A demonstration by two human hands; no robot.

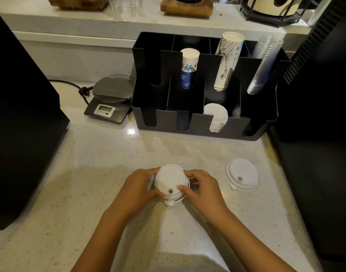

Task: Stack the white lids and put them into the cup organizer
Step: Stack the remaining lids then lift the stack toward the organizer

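Note:
A stack of white lids (169, 180) stands on the speckled counter, near the front centre. My left hand (137, 185) grips its left side and my right hand (202, 186) grips its right side, fingers curled around the rims. One more white lid (241, 174) lies alone on the counter to the right, apart from both hands. The black cup organizer (205, 125) stands behind. Its front row holds a leaning pile of white lids (217, 116) in the third slot; the other front slots look empty.
The organizer's rear slots hold two stacks of paper cups (188, 65) (228, 59) and clear plastic cups (263, 65). A digital scale (111, 99) with a cord sits left of it. Dark machines flank the counter left (21, 124) and right (321, 134).

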